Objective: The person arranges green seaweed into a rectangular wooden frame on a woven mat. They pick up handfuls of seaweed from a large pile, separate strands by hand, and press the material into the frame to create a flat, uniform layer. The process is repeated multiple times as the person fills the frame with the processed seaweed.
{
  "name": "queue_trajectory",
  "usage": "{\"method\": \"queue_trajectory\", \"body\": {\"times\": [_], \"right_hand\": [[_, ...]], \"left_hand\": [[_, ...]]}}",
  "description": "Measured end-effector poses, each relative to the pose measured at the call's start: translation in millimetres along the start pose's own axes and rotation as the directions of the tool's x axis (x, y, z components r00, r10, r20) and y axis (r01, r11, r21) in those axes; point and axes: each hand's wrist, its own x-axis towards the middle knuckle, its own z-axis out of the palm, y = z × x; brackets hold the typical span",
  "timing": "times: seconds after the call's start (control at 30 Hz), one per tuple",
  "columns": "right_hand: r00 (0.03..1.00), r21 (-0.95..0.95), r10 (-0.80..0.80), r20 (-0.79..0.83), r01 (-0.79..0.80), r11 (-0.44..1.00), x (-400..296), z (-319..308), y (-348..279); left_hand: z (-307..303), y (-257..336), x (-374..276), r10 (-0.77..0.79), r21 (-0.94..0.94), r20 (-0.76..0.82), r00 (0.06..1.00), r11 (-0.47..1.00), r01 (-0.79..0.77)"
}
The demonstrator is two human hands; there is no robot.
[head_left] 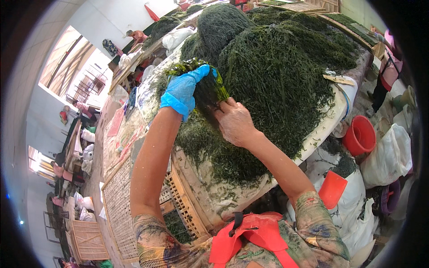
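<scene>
My left hand, in a blue disposable glove, grips a bundle of wet dark green seaweed strands held up over the table. At the bundle's lower right edge is my right hand, bare, its fingers closed on the strands; some of them look blurred. Beyond and to the right rises a large heap of green seaweed, with a second, rounded mound behind it. Looser seaweed lies below my hands on the pale covered tabletop.
Woven slatted screens and a wooden frame stand at the near left. On the right are a red bucket, a red plastic scoop and white sacks. A person stands at the far right; others work at the left.
</scene>
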Motion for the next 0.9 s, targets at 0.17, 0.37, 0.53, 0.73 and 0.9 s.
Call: {"method": "queue_trajectory", "body": {"times": [0.17,0.37,0.53,0.73,0.9], "right_hand": [[0.978,-0.075,0.095,0.188,-0.082,0.994,-52,79,30],[0.475,-0.166,0.207,0.855,-0.128,0.978,-103,77,30],[0.645,0.460,0.088,0.759,-0.627,0.629,-83,21,71],[0.514,-0.444,0.566,0.644,-0.351,0.824,-95,6,136],[0.840,-0.040,0.431,0.330,-0.443,0.895,-35,-32,118]], "left_hand": [[9,13,-10,-0.142,0.001,-0.114,0.983,0.990,0.143],[-23,-10,5,-0.086,0.107,-0.165,0.983,0.989,0.105],[-38,-18,8,-0.120,-0.111,-0.057,0.991,0.987,0.113],[-51,-8,5,0.106,0.054,-0.031,0.994,0.993,-0.104],[-54,2,-8,0.202,-0.026,0.136,0.970,0.979,-0.200]]}}
